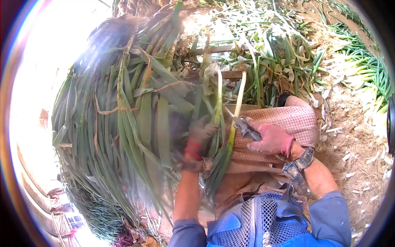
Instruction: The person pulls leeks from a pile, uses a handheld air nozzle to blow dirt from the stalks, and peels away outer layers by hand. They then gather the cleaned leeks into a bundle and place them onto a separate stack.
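My left hand [200,138], in a dark glove with a red band at the wrist, is blurred but closed around a green onion [219,92] whose pale end points away from me. A second green onion [239,96], white at the root end, lies beside it, its green leaves trailing down toward my lap. My right hand [271,138], in a pink glove with dark fingertips, is closed on a thin pointed tool [229,112]. The tool's tip is right by the white stalk, and its grip is hidden in my fingers.
A tall heap of long green onions [107,103] stands at the left. Stripped leaves [271,37] pile up ahead, behind a wooden bar [232,75]. Cleaned green onions [362,61] lie in a row at the far right. Root trimmings [362,164] litter the ground.
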The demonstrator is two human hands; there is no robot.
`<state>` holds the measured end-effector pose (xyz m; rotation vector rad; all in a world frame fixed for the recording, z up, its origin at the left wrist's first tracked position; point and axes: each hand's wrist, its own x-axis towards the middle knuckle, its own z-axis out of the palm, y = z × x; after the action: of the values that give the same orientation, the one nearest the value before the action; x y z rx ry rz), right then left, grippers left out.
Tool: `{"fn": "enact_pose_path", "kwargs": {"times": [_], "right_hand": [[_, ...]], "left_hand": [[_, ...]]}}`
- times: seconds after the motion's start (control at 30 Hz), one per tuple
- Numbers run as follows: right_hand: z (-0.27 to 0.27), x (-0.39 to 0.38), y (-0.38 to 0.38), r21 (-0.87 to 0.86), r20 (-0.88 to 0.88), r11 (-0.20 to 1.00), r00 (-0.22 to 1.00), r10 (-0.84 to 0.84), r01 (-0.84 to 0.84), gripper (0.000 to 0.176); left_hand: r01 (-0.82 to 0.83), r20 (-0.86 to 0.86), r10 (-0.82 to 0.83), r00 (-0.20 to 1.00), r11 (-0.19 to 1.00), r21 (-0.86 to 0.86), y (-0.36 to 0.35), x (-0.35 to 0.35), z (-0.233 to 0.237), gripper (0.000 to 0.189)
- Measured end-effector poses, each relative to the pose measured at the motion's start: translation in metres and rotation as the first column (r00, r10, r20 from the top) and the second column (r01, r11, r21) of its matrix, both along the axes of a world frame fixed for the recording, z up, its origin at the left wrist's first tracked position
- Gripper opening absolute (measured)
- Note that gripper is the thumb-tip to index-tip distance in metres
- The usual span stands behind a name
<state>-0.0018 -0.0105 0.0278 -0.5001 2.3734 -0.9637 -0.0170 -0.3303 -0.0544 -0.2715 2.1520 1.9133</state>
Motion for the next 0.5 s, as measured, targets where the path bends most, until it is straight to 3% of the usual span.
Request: {"fn": "enact_pose_path", "kwargs": {"times": [0.1,0.2,0.23,0.33,0.4,0.43,0.5], "right_hand": [[0.000,-0.006,0.001,-0.032,0.009,0.997,0.997,-0.075,0.075,0.095],[-0.005,-0.019,0.001,-0.020,0.031,0.999,0.999,-0.035,0.035,0.095],[-0.006,-0.022,-0.001,0.024,0.012,0.999,0.999,-0.036,0.036,0.094],[-0.022,-0.036,-0.001,0.022,-0.062,0.998,0.996,-0.063,0.065,0.092],[-0.013,-0.044,-0.002,0.032,0.040,0.998,0.998,-0.054,0.053,0.095],[-0.015,-0.046,-0.004,0.047,0.016,0.998,0.999,-0.043,0.042,0.098],[-0.005,-0.055,-0.006,0.092,-0.003,0.995,0.999,-0.047,0.047,0.098]], "left_hand": [[-0.022,0.122,0.029,0.992,0.998,-0.060,0.008,0.015,0.017,0.061],[0.106,0.223,-0.108,0.969,0.994,0.021,0.008,0.023,0.026,0.062],[0.211,0.203,-0.174,0.964,0.961,-0.178,0.014,0.028,0.041,0.055],[0.366,0.120,-0.346,0.930,0.887,-0.280,0.033,0.038,0.052,0.048],[0.276,0.234,-0.222,0.947,0.932,-0.235,0.049,0.062,0.056,0.050],[0.284,0.141,-0.258,0.956,0.936,-0.207,0.056,0.070,0.048,0.055],[0.374,0.233,-0.332,0.914,0.913,-0.164,0.081,0.089,0.073,0.054]]}}
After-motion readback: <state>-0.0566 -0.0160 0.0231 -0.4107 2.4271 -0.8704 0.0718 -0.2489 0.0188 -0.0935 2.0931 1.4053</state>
